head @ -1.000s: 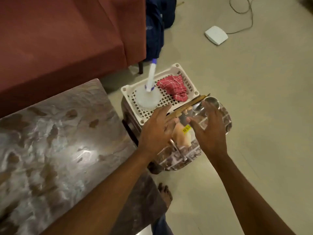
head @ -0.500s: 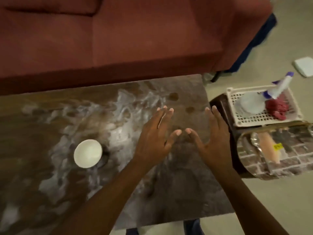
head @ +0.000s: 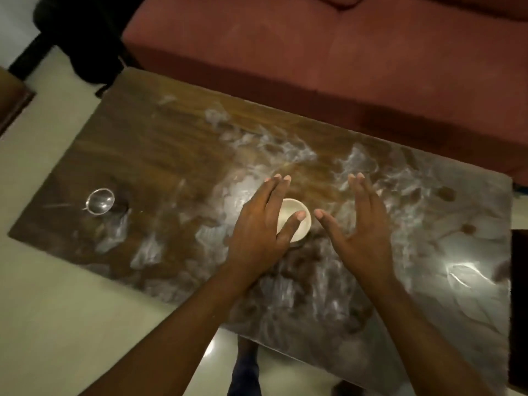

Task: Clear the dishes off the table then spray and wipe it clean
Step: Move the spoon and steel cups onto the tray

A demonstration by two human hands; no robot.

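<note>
A small white bowl (head: 297, 215) stands near the middle of the glossy brown marbled table (head: 177, 144). My left hand (head: 260, 227) hovers over the bowl's left side, fingers spread, hiding part of it; whether it touches the bowl I cannot tell. My right hand (head: 363, 224) is open just right of the bowl, palm facing it, holding nothing. A small clear glass cup (head: 100, 200) stands upright near the table's left end, away from both hands.
A red sofa (head: 328, 52) runs along the table's far side. A dark piece of furniture (head: 518, 295) shows at the right edge. Pale floor (head: 57, 310) lies on the left and near sides, with my legs (head: 245, 370) below the table's near edge.
The view has swung left from the side stand with the basket to the table. Both hands left the stand empty and now frame the white bowl; the glass cup has come into view.
</note>
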